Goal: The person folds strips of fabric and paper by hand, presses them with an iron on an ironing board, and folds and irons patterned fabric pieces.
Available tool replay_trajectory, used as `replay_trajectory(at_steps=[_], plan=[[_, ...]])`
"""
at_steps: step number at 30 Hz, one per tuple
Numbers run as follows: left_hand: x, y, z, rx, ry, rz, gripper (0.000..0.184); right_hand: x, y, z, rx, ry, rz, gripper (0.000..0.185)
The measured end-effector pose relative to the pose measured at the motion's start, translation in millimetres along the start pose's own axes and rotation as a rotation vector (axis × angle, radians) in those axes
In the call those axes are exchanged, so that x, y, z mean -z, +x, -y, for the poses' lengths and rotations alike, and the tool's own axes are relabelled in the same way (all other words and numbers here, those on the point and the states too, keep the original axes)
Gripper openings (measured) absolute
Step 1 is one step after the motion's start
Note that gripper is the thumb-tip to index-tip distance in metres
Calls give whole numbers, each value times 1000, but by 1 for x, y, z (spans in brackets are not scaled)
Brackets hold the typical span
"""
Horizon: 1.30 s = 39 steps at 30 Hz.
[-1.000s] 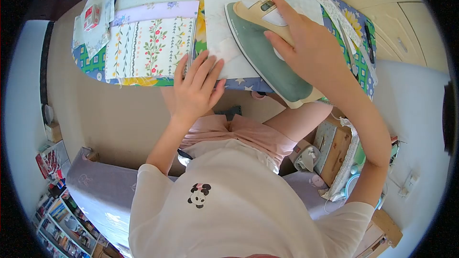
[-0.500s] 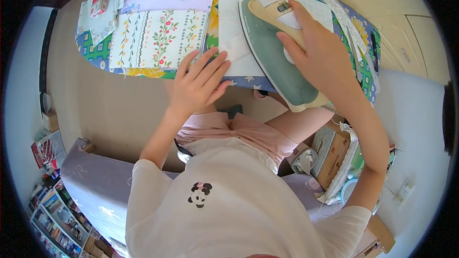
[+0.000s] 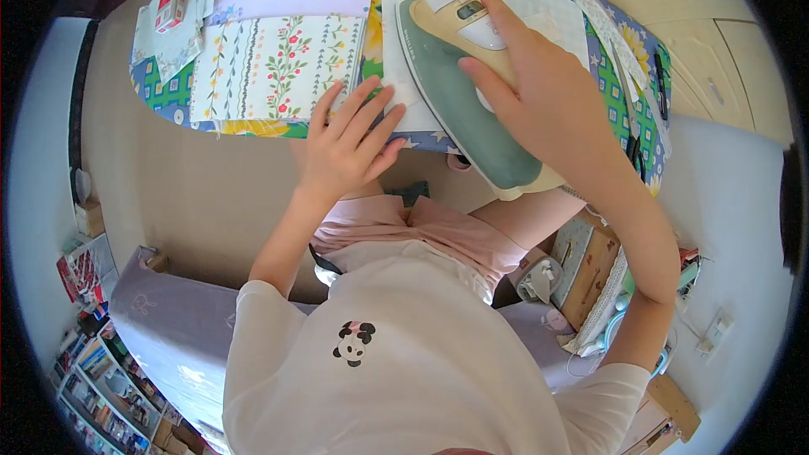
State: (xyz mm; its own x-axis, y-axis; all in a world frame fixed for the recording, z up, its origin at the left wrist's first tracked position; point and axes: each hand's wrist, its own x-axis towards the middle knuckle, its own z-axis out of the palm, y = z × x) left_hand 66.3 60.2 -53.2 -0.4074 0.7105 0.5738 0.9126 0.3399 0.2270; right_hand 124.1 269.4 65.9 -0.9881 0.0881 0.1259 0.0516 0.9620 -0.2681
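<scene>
My right hand (image 3: 539,88) is wrapped round the handle of a green and cream clothes iron (image 3: 459,101). The iron lies over a white sheet (image 3: 539,13) on the patterned ironing board (image 3: 421,141), and its rear end reaches past the board's near edge. Fingers spread, my left hand (image 3: 350,139) rests at that same edge, its tips on or close to the white sheet's near left corner. Left of it lies a stack of floral fabric pieces (image 3: 278,67). Whatever lies beneath the iron is hidden.
A small red and white box (image 3: 171,8) sits on folded pale fabric (image 3: 187,42) at the board's left end. Along the right end are fabric strips (image 3: 607,29), dark-handled scissors (image 3: 634,147) and a black pen (image 3: 661,88). Cream cabinets (image 3: 708,76) stand beyond.
The iron has slid left across the white sheet with my right hand on it, coming nearer to my left hand. More of the scissors shows. My left hand has barely shifted.
</scene>
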Motion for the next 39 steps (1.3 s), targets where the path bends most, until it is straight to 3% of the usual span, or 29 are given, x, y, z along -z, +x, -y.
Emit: replay_trajectory(at_steps=[11, 16, 25, 33, 39], plan=[[1, -7, 1, 29, -82, -41, 20, -5, 3, 11, 41, 11, -18, 49], [3, -8, 0, 72, 34, -182, 11, -6, 5, 17, 63, 30, -21, 49], [1, -13, -3, 77, 27, -157, 11, -11, 8, 27, 27, 36, 15, 50], [4, -16, -4, 79, 41, -208, 12, 8, 4, 5, 72, 17, -114, 54], [5, -4, -9, 76, 38, -126, 18, 18, -8, 5, 38, -83, -32, 54]])
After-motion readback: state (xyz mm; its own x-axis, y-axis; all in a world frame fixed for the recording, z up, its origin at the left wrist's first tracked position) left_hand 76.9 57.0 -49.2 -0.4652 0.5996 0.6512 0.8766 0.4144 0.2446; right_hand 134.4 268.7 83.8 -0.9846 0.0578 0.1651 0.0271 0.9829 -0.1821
